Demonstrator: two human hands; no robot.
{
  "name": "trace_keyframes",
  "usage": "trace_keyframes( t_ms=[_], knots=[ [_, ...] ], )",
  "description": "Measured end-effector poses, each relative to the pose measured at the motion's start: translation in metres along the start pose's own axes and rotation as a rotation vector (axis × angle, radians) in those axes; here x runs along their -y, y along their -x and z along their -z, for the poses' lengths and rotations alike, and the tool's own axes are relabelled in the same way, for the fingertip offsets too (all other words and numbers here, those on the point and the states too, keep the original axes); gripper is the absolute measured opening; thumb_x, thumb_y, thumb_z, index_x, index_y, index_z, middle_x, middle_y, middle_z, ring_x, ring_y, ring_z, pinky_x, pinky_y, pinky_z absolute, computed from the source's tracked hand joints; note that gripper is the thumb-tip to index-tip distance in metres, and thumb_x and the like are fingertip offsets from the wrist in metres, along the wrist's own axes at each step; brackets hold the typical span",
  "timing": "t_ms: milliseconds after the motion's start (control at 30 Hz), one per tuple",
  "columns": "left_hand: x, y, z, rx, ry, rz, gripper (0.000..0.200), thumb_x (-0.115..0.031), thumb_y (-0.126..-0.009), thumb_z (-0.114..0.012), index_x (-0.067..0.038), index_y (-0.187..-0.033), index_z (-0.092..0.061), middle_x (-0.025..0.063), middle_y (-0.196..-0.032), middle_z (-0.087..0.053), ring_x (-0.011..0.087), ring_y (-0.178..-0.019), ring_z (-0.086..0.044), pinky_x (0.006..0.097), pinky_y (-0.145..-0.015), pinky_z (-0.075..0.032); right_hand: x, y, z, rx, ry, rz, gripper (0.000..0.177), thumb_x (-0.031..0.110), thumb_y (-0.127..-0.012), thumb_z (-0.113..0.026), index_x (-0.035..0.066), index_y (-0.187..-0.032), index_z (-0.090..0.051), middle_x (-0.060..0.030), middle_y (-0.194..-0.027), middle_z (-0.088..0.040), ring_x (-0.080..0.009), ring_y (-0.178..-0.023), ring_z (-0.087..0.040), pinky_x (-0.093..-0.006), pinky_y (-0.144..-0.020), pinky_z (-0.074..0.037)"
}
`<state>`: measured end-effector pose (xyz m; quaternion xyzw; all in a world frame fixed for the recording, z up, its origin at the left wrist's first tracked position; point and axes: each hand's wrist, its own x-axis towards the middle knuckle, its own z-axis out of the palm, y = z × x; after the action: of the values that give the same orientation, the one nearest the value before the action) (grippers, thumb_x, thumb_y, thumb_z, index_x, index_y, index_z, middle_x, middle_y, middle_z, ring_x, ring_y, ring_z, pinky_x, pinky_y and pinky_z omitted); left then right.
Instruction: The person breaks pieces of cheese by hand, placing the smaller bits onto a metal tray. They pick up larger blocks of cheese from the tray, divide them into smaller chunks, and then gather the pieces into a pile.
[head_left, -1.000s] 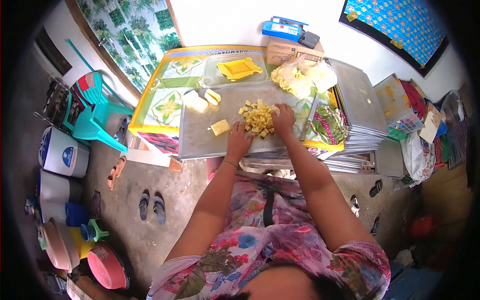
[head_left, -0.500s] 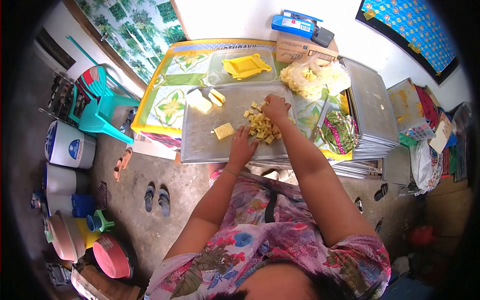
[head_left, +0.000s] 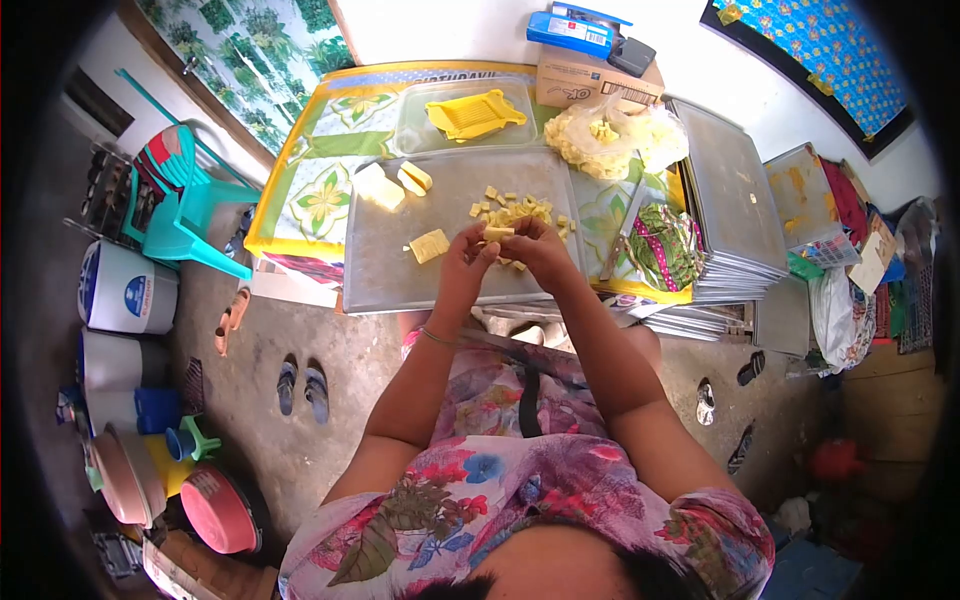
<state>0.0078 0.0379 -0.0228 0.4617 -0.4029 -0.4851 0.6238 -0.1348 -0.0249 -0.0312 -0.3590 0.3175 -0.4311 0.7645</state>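
Observation:
My left hand [head_left: 462,262] and my right hand [head_left: 540,250] meet above the metal tray [head_left: 385,270], and together they hold a small yellow piece [head_left: 497,233] between the fingertips. Just beyond the hands lies a heap of small yellow cubes [head_left: 515,211] on the tray. A larger yellow slab [head_left: 430,245] rests to the left of my left hand. Two pale blocks [head_left: 392,185] lie at the tray's far left corner.
A yellow grid cutter [head_left: 473,113] sits in a clear tray behind. A plastic bag of yellow pieces [head_left: 605,140] lies at the back right, next to a stack of metal trays [head_left: 730,210]. A teal chair [head_left: 175,205], buckets and sandals stand on the floor at left.
Both hands have lifted off the cube heap and come together toward me, holding one yellow piece. Before, they were pressed on and gathering the cubes on the tray.

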Motion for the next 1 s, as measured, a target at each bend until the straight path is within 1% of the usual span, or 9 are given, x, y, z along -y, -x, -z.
trace_keyframes(
  t_ms=[67, 100, 167, 400, 600, 700, 800, 900, 1000],
  knots=[
    [-0.001, -0.001, 0.005, -0.008, 0.045, 0.046, 0.032, -0.01, -0.087, -0.062, 0.001, -0.116, -0.054, 0.0064, -0.1, -0.059, 0.0124, -0.088, -0.057, 0.0246, -0.076, -0.05, 0.001, 0.015, -0.005, 0.044, 0.052, 0.023, 0.03, 0.005, -0.077, -0.068, 0.003, -0.103, -0.054, -0.0029, -0.084, -0.058, -0.0108, -0.073, -0.056, -0.0244, -0.068, -0.05],
    [-0.006, 0.002, 0.004, -0.038, 0.078, 0.049, 0.026, -0.009, -0.086, -0.062, 0.001, -0.11, -0.057, 0.0056, -0.095, -0.06, 0.0124, -0.083, -0.058, 0.0255, -0.072, -0.051, 0.003, 0.02, -0.007, 0.065, 0.105, 0.05, 0.03, 0.005, -0.077, -0.069, 0.002, -0.103, -0.054, -0.0033, -0.085, -0.059, -0.0113, -0.074, -0.057, -0.0249, -0.069, -0.05],
    [-0.011, 0.006, 0.008, -0.015, 0.084, 0.052, 0.025, -0.009, -0.086, -0.062, 0.0, -0.108, -0.057, 0.0057, -0.096, -0.06, 0.0121, -0.082, -0.058, 0.0257, -0.072, -0.051, 0.006, 0.03, -0.011, 0.096, 0.18, 0.09, 0.03, 0.005, -0.076, -0.069, 0.002, -0.102, -0.055, -0.0041, -0.086, -0.059, -0.0126, -0.078, -0.06, -0.0268, -0.071, -0.052],
    [-0.015, 0.018, 0.001, -0.035, 0.129, 0.09, 0.022, -0.008, -0.087, -0.06, 0.0, -0.107, -0.055, 0.0065, -0.095, -0.06, 0.0127, -0.08, -0.06, 0.0264, -0.072, -0.052, -0.002, 0.043, -0.011, 0.044, 0.026, 0.086, 0.025, 0.007, -0.08, -0.067, 0.004, -0.102, -0.056, -0.0044, -0.087, -0.061, -0.013, -0.078, -0.061, -0.0278, -0.072, -0.053],
    [-0.007, 0.017, -0.001, -0.031, 0.274, 0.115, 0.023, -0.007, -0.087, -0.06, 0.002, -0.106, -0.053, 0.0095, -0.093, -0.061, 0.0144, -0.079, -0.061, 0.0271, -0.071, -0.054, -0.007, 0.039, -0.005, -0.02, -0.157, -0.019, 0.021, 0.005, -0.084, -0.063, 0.004, -0.103, -0.056, -0.0053, -0.089, -0.061, -0.0157, -0.079, -0.062, -0.0303, -0.073, -0.054],
    [-0.005, 0.019, 0.001, -0.057, 0.268, 0.121, 0.023, -0.007, -0.087, -0.061, 0.002, -0.106, -0.053, 0.0093, -0.093, -0.061, 0.0144, -0.079, -0.061, 0.0272, -0.071, -0.054, -0.005, 0.043, -0.005, 0.034, -0.199, -0.047, 0.02, 0.005, -0.085, -0.062, 0.003, -0.103, -0.056, -0.0058, -0.091, -0.061, -0.0163, -0.08, -0.063, -0.0309, -0.074, -0.055],
    [-0.01, 0.023, -0.002, -0.042, 0.244, 0.115, 0.028, -0.006, -0.084, -0.064, 0.002, -0.108, -0.052, 0.0085, -0.093, -0.061, 0.0136, -0.08, -0.06, 0.0264, -0.07, -0.053, -0.008, 0.042, -0.003, 0.044, -0.134, -0.03, 0.021, 0.005, -0.083, -0.064, 0.004, -0.103, -0.056, -0.0061, -0.091, -0.061, -0.0167, -0.08, -0.063, -0.0303, -0.074, -0.055],
    [-0.008, 0.024, -0.003, -0.018, 0.106, 0.048, 0.033, -0.005, -0.081, -0.067, 0.003, -0.109, -0.052, 0.0079, -0.092, -0.061, 0.013, -0.081, -0.059, 0.0256, -0.07, -0.052, -0.01, 0.044, -0.004, 0.054, -0.078, 0.064, 0.023, 0.005, -0.082, -0.066, 0.004, -0.102, -0.056, -0.0063, -0.089, -0.061, -0.0166, -0.077, -0.063, -0.0294, -0.072, -0.055],
    [-0.004, 0.024, 0.0, -0.009, 0.129, 0.057, 0.037, -0.004, -0.079, -0.069, 0.003, -0.11, -0.051, 0.0084, -0.093, -0.061, 0.0129, -0.082, -0.059, 0.0252, -0.07, -0.051, -0.006, 0.045, -0.003, 0.101, -0.045, 0.068, 0.024, 0.005, -0.081, -0.067, 0.004, -0.102, -0.055, -0.0064, -0.087, -0.061, -0.0164, -0.074, -0.063, -0.0288, -0.07, -0.055]
  ],
)
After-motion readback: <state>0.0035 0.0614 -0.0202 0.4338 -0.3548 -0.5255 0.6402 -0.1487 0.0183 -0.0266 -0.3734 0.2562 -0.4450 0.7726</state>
